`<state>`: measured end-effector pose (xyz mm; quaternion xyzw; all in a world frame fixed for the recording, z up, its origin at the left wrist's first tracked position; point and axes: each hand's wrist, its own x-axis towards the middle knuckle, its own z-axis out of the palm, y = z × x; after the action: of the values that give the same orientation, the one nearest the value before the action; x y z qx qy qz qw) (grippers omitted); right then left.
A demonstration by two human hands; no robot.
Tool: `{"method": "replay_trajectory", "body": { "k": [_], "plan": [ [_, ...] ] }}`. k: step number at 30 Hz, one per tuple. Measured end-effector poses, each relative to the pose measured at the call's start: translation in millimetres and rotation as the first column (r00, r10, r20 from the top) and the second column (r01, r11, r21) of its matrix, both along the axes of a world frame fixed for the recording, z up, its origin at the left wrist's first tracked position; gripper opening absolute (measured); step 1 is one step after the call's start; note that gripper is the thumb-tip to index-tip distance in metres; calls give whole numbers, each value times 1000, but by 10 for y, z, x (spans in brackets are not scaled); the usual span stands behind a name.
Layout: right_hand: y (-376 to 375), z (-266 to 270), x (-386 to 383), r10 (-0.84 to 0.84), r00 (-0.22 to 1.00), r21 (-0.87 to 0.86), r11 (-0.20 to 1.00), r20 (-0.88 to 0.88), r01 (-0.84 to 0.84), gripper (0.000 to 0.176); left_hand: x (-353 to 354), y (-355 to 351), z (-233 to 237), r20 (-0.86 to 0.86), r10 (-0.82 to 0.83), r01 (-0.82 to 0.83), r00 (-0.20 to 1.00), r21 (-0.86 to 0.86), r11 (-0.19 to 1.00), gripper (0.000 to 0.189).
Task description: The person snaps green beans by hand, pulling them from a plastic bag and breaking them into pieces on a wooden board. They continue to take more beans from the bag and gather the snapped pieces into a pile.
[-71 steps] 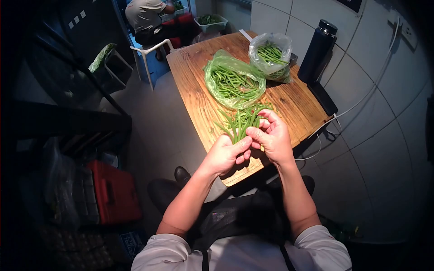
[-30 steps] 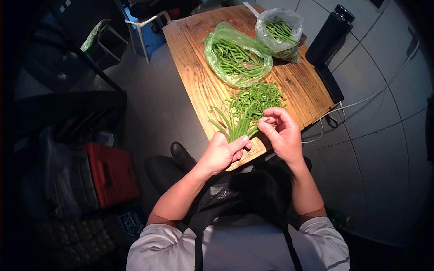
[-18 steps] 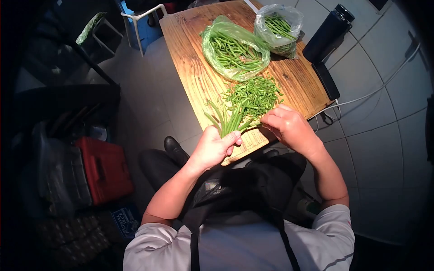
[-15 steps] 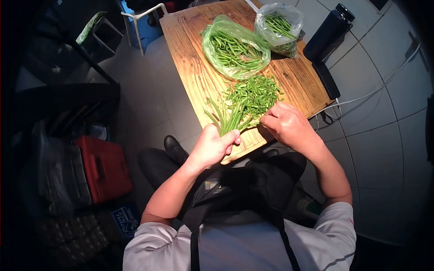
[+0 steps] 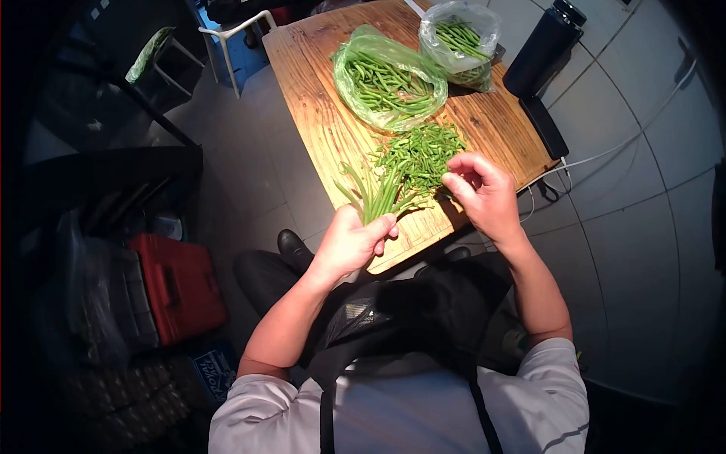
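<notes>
My left hand [image 5: 353, 240] is closed around a bunch of long green beans [image 5: 383, 198], whose ends fan out past the fingers over the table's near edge. To its right, my right hand [image 5: 486, 195] hovers beside a heap of short-cut green bean pieces [image 5: 425, 155]. Its thumb and forefinger are curved and slightly apart, and I see nothing between them. Beyond the heap lies an open green plastic bag [image 5: 355, 102] full of whole green beans. Next to that stands a clear plastic bag [image 5: 490, 30] with more beans inside.
The wooden table [image 5: 302, 76] carries everything at hand. At its right edge are a dark flask [image 5: 544, 49] and a black power bank [image 5: 543, 125] with a white cable [image 5: 643, 144]. A red case [image 5: 181, 287] sits low at left, and a white chair [image 5: 227, 38] stands at far left.
My right hand has moved slightly up, away from the bunch, and its thumb and forefinger have parted. The left hand keeps its grip on the beans, almost in place.
</notes>
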<state>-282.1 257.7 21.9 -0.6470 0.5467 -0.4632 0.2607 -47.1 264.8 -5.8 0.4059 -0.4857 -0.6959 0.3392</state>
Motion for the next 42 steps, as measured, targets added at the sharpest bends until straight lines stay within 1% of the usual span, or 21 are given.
{"method": "replay_trajectory", "body": {
  "k": [1, 3, 6, 7, 10, 11, 13, 16, 19, 21, 22, 23, 24, 26, 27, 30, 34, 35, 36, 38, 42],
  "plan": [
    [-37, -34, -26, 39, 989, -129, 990, -144, -58, 19, -24, 12, 13, 11, 10, -10, 1000, -18, 1000, 21],
    [-127, -87, -69, 53, 900, -350, 910, -432, -222, 25, -52, 7, -17, 42, 25, -23, 999, -46, 999, 21],
    [-20, 70, -5, 14, 877, -414, 878, -479, -241, 33, -58, -7, 26, 110, 27, -21, 994, -51, 998, 22],
    [12, 273, 3, 80, 741, -451, 749, -666, -486, 30, -43, 23, 35, 139, 30, -24, 990, -41, 999, 23],
    [-39, 293, 15, 20, 541, -373, 703, -841, -606, 33, -64, -2, -68, 151, 8, 5, 989, -89, 996, 24],
    [-65, 308, -8, 20, 498, -337, 712, -867, -616, 33, -41, 9, -53, 204, -16, 33, 979, -81, 996, 23],
    [-119, 345, -42, 31, 402, -256, 726, -915, -639, 32, -42, 24, -51, 135, 1, 12, 991, -93, 996, 23],
    [-144, 393, -4, 16, 325, -226, 685, -946, -692, 15, -9, 20, -93, 110, 12, -3, 994, -76, 997, 24],
    [-113, 349, 21, 74, 320, -174, 714, -944, -678, 11, 18, 10, -158, 120, -17, 27, 993, -81, 996, 21],
    [-127, 153, 11, 170, 639, -279, 795, -750, -538, 9, 18, 7, -158, 96, -36, 45, 995, -90, 995, 19],
    [-129, 65, 17, 197, 769, -306, 836, -608, -456, 9, 19, 9, -135, 70, -41, 47, 997, -91, 995, 18],
    [-103, -2, 53, 181, 904, -302, 902, -386, -309, 10, 21, 14, -114, 45, -44, 48, 998, -91, 995, 18],
    [-111, 3, 46, 138, 923, -310, 915, -359, -257, 10, 21, 14, -93, 29, -33, 35, 999, -74, 997, 18],
    [-125, 13, 1, 53, 952, -316, 937, -301, -152, 10, 28, 20, -48, 0, -9, 9, 1000, -36, 999, 18],
    [-150, 4, -34, 70, 929, -328, 924, -362, -198, 13, 42, 17, -38, 12, -21, 21, 1000, -29, 999, 18],
    [-185, 7, -51, 136, 858, -162, 956, -495, -245, 15, 52, 3, 5, 30, -53, 54, 998, -16, 998, 16],
    [-189, 69, 18, 149, 878, -300, 902, -455, -309, 19, 35, -2, -15, 14, -44, 45, 999, -46, 998, 17],
    [-146, 107, 61, 210, 901, -258, 911, -379, -321, 18, 36, -4, -50, 19, -49, 50, 999, -64, 997, 17],
    [-123, 179, 126, 228, 878, -328, 864, -421, -381, 18, 33, -5, -77, 37, -44, 47, 998, -71, 996, 18],
    [-86, 204, 195, 268, 794, -290, 828, -545, -479, 20, 24, -5, -108, 72, -35, 42, 997, -87, 995, 18],
    [-118, 113, 236, 233, 747, -232, 857, -622, -460, 24, 37, -7, -59, 60, -43, 47, 997, -82, 996, 18]
  ]
}}
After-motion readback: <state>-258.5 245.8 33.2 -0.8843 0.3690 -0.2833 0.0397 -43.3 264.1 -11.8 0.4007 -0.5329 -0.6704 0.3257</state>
